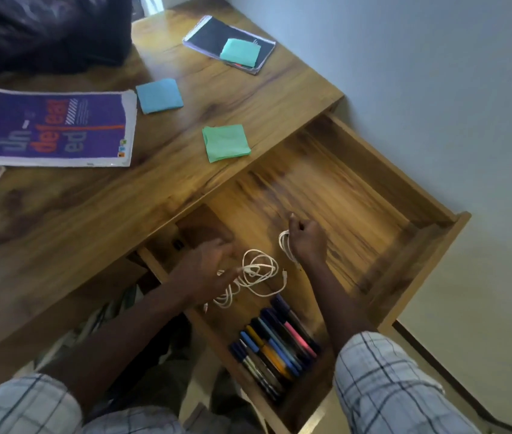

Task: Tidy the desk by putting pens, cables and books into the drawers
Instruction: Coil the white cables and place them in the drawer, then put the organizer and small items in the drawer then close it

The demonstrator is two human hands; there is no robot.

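Both hands are stowing a thin white cable (259,270) in the open wooden drawer (389,170).
The right hand (307,241) is gripping a wound bunch of it above the drawer floor. The left hand (207,270) is reaching toward its loose loops, too blurred to tell whether it is pinching them. A row of coloured pens (276,343) is already lying at the drawer's near end. Beyond the drawer, a purple-covered book (51,126) and a black spiral notebook (229,42) are lying on the wooden desktop (248,89), so the books appear to be what is left.
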